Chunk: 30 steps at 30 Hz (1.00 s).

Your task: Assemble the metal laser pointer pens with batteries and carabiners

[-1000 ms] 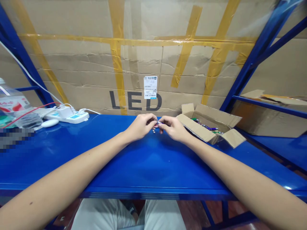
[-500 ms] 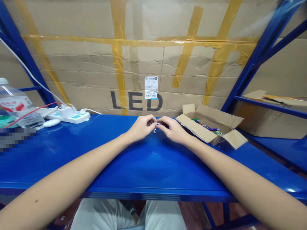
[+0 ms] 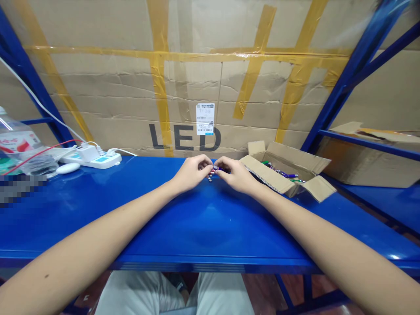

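Over the back middle of the blue tabletop [image 3: 210, 227], my two hands meet fingertip to fingertip. My right hand [image 3: 236, 174] pinches a slim purple pen [image 3: 216, 167] with a silvery end; the fingers cover much of it. My left hand [image 3: 193, 172] is curled closed at that silvery end. Its thumb and fingertips are pressed together there, and what exactly they grip is too small to make out. Small red and metallic pieces [image 3: 210, 176] show just below the fingertips, partly hidden.
An open cardboard box [image 3: 274, 175] with purple and green pens stands right of my hands. To the left are a white power strip [image 3: 98, 161], a white oval object [image 3: 68, 168], cables and a plastic bottle [image 3: 21, 142]. A large taped carton [image 3: 131, 100] rises behind.
Both hands stay together at nearly the same place. The fingertips have shifted slightly, and more of the purple pen and the red pieces now shows. The view has moved a little.
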Each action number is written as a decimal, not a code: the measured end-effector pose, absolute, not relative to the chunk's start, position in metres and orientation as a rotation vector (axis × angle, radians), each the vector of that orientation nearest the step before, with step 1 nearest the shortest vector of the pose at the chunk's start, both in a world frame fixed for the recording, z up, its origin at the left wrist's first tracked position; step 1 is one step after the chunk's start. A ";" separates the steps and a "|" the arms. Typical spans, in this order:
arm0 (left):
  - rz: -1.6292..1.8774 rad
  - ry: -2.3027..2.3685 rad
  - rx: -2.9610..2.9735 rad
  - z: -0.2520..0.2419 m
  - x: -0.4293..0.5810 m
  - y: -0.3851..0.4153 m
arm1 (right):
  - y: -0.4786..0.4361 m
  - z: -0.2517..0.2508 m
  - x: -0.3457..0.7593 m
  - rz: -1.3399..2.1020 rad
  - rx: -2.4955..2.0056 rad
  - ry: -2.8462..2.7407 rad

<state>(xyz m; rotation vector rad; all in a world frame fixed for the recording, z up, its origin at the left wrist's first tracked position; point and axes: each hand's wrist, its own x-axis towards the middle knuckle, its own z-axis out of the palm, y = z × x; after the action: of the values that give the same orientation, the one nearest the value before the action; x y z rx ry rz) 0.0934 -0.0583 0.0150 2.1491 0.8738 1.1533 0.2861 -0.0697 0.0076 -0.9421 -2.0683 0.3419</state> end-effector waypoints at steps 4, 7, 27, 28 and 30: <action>1.161 0.899 2.198 0.015 0.092 -0.058 | -0.071 0.008 0.285 0.419 -0.959 -2.021; 1.129 0.933 2.386 0.016 0.091 -0.059 | -0.071 0.008 0.283 0.577 -0.975 -1.921; 1.214 0.891 1.762 0.034 0.096 -0.068 | -0.069 0.045 0.315 -0.106 -1.853 -2.283; 1.229 0.833 1.572 0.038 0.097 -0.068 | -0.071 0.046 0.316 -0.155 -1.880 -2.349; 1.228 0.754 1.324 0.044 0.099 -0.069 | -0.074 0.044 0.313 -0.217 -1.871 -2.425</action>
<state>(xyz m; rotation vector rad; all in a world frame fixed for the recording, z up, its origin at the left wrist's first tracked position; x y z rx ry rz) 0.0993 -0.0694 0.0444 1.3238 0.7536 1.2276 0.3129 -0.0739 0.0437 -1.8710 -2.4253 -0.2167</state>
